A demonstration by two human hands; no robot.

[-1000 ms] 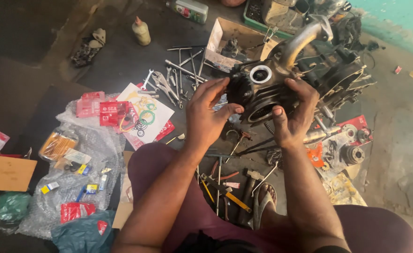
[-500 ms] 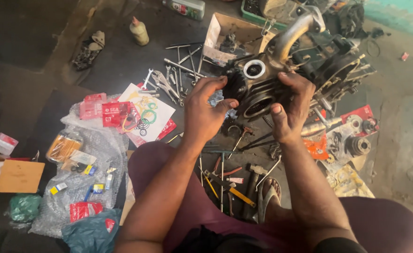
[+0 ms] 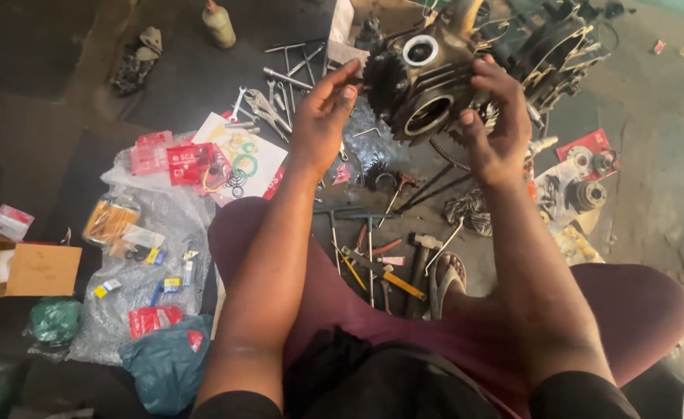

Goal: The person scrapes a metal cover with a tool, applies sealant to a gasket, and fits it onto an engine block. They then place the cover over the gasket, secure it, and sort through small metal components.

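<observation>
**Two bare hands on a dark engine part above a floor strewn with tools**

Far out to the left of the left hand, a brown cardboard box (image 3: 24, 269) sits at the frame's edge, partly cut off. Nearer, still left of that hand and lower, a sheet of clear plastic wrap (image 3: 136, 233) carries small packets, among them red packets (image 3: 173, 159). Just left of the left wrist lies a white gasket sheet (image 3: 237, 155) with coloured rings on it. Above it, loose spanners (image 3: 268, 105) lie scattered on the dark floor.

The left hand (image 3: 322, 124) is raised with its fingers stretched out and apart; the fingertips reach the toothed left edge of the engine part (image 3: 423, 85). Whether they press it or only brush it is hard to tell.

The engine part, dark metal with a white ring on top and a round opening in front, sits between the two hands, directly right of the left fingertips.

The right hand (image 3: 497, 124) curls around the part's right side, fingers wrapped on it, thumb toward the front. Its fingers hide that side of the part.

Below both hands, between the forearms, screwdrivers and a hammer (image 3: 419, 268) lie near a sandalled foot. To the right of the right hand, a larger engine block (image 3: 559, 43) is cut off by the top edge, and small round metal parts (image 3: 586, 194) rest on paper.
</observation>
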